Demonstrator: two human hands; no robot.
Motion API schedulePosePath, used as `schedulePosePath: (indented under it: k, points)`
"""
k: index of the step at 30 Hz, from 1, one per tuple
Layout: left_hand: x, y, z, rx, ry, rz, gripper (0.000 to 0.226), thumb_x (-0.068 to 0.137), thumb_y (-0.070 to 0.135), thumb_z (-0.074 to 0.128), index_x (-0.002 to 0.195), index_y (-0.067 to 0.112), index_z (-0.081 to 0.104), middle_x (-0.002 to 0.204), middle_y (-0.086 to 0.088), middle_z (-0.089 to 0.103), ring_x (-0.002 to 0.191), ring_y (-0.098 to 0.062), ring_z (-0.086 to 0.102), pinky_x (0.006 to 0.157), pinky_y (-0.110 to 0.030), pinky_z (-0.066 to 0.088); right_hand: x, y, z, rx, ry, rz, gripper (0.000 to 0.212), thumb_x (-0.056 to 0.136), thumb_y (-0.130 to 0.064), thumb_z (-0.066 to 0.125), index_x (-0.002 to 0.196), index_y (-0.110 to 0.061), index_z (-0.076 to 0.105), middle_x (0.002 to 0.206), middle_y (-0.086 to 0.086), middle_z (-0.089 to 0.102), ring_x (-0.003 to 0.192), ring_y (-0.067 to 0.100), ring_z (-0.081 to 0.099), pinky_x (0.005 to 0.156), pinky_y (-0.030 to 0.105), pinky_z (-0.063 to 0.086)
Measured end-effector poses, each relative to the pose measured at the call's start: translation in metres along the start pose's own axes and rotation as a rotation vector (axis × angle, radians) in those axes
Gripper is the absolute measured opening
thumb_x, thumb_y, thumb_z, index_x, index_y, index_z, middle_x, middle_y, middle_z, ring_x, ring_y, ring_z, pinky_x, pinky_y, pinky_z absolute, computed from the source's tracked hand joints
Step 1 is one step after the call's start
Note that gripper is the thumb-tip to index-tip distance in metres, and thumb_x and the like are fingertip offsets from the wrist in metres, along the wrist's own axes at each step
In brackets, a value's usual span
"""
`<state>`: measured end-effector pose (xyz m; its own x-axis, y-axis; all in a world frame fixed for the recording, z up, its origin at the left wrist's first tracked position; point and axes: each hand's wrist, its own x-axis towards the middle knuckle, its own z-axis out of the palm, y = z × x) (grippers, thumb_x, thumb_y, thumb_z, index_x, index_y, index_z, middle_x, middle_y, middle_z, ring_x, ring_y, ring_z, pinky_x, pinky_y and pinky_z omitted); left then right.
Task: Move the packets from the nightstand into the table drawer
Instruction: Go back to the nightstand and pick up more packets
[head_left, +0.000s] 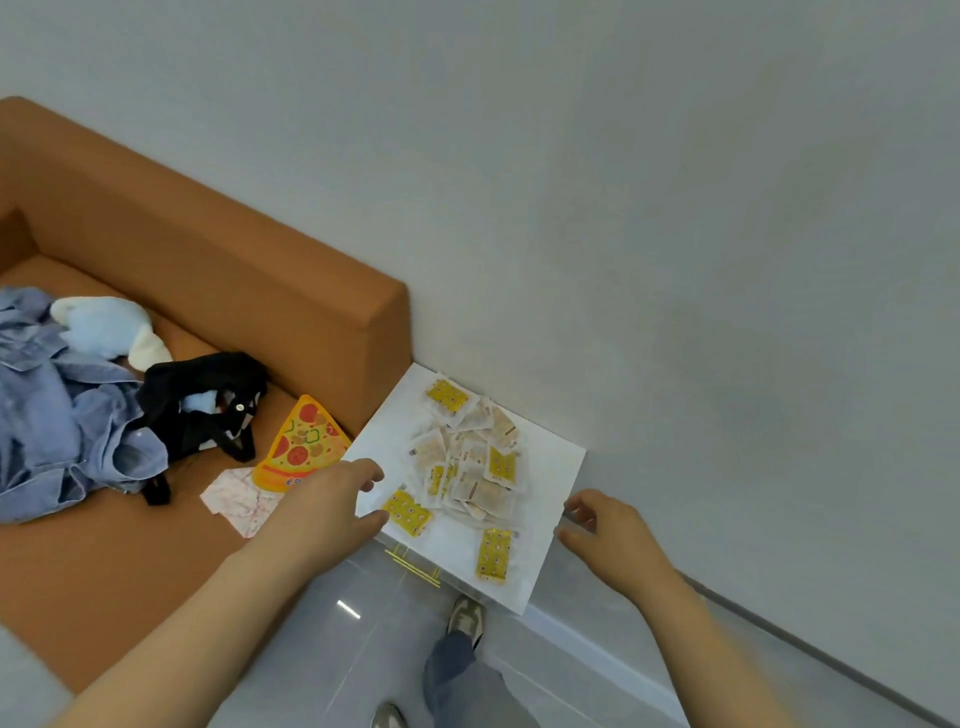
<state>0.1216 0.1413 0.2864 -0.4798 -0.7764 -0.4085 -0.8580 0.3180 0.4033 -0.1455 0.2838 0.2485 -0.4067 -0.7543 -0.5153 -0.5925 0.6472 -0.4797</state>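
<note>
My left hand (337, 499) and right hand (605, 525) hang loose and empty at either edge of the nightstand (553, 467). Packets (475, 467) lie heaped mid-top; I'd sweep strays (493, 553) inward, then scoop the pile from both sides.

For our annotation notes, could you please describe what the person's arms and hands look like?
The left arm and right arm are bare up to the frame's edge, with no sleeves in view. The left hand and right hand wear no gloves, and no watch, ring or bracelet shows.
</note>
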Motion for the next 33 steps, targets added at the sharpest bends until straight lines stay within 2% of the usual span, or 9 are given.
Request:
schedulePosePath:
  k: [8, 12, 14, 18, 25, 29, 31, 33]
  points:
    - [0.107, -0.017, 0.034, -0.031, -0.130, -0.131, 0.042, 0.085, 0.030, 0.066, 0.122, 0.017, 0.054, 0.115, 0.000, 0.062, 0.101, -0.019, 0.059, 0.086, -0.036, 0.050, 0.110, 0.021, 0.016, 0.083, -0.110, 0.148, 0.039, 0.087, -0.034, 0.065, 0.121, -0.017, 0.057, 0.111, 0.002, 0.061, 0.095, 0.015, 0.058, 0.079, 0.024, 0.043]
    - [0.153, -0.035, 0.061, -0.066, -0.185, -0.206, 0.041, 0.084, 0.030, 0.067, 0.120, 0.015, 0.054, 0.115, -0.003, 0.062, 0.101, -0.020, 0.059, 0.083, -0.031, 0.049, 0.152, 0.025, 0.034, 0.153, -0.162, 0.235, 0.043, 0.088, -0.035, 0.065, 0.123, -0.014, 0.055, 0.116, 0.007, 0.060, 0.091, 0.015, 0.054, 0.077, 0.024, 0.039]
    - [0.175, -0.044, 0.079, -0.071, -0.221, -0.234, 0.041, 0.084, 0.031, 0.067, 0.120, 0.016, 0.054, 0.116, -0.003, 0.062, 0.098, -0.020, 0.058, 0.079, -0.029, 0.047, 0.174, 0.028, 0.045, 0.193, -0.176, 0.271, 0.042, 0.088, -0.035, 0.065, 0.123, -0.014, 0.056, 0.118, 0.008, 0.060, 0.093, 0.017, 0.055, 0.077, 0.024, 0.039]
    - [0.212, -0.064, 0.114, -0.091, -0.296, -0.285, 0.041, 0.084, 0.033, 0.067, 0.118, 0.014, 0.054, 0.115, -0.005, 0.061, 0.088, -0.014, 0.052, 0.073, -0.024, 0.038, 0.214, 0.036, 0.070, 0.238, -0.165, 0.347, 0.044, 0.087, -0.037, 0.065, 0.124, -0.014, 0.056, 0.123, 0.008, 0.059, 0.109, 0.021, 0.057, 0.082, 0.024, 0.038]
    - [0.261, -0.088, 0.166, -0.116, -0.332, -0.383, 0.052, 0.083, 0.039, 0.067, 0.125, 0.013, 0.051, 0.124, -0.006, 0.058, 0.112, -0.021, 0.054, 0.083, -0.026, 0.040, 0.270, 0.052, 0.117, 0.299, -0.165, 0.498, 0.064, 0.086, -0.040, 0.067, 0.136, -0.010, 0.043, 0.133, 0.011, 0.052, 0.110, 0.023, 0.053, 0.082, 0.027, 0.037]
    - [0.275, -0.093, 0.192, -0.102, -0.322, -0.444, 0.062, 0.082, 0.045, 0.066, 0.131, 0.011, 0.046, 0.129, -0.005, 0.055, 0.116, -0.023, 0.053, 0.092, -0.032, 0.043, 0.294, 0.060, 0.142, 0.360, -0.169, 0.582, 0.084, 0.081, -0.044, 0.071, 0.143, -0.004, 0.031, 0.141, 0.012, 0.043, 0.126, 0.028, 0.046, 0.096, 0.035, 0.042]
    - [0.279, -0.093, 0.201, -0.139, -0.299, -0.484, 0.065, 0.082, 0.045, 0.067, 0.132, 0.010, 0.045, 0.129, -0.005, 0.056, 0.115, -0.024, 0.054, 0.092, -0.033, 0.044, 0.303, 0.061, 0.151, 0.400, -0.171, 0.622, 0.087, 0.078, -0.046, 0.073, 0.141, -0.002, 0.032, 0.135, 0.010, 0.045, 0.122, 0.028, 0.048, 0.097, 0.040, 0.046]
    - [0.282, -0.092, 0.207, -0.206, -0.286, -0.532, 0.067, 0.081, 0.044, 0.068, 0.134, 0.009, 0.043, 0.128, -0.006, 0.057, 0.114, -0.025, 0.056, 0.092, -0.034, 0.046, 0.309, 0.060, 0.159, 0.449, -0.161, 0.640, 0.081, 0.073, -0.047, 0.077, 0.132, -0.003, 0.044, 0.122, 0.004, 0.054, 0.112, 0.026, 0.056, 0.094, 0.042, 0.050]
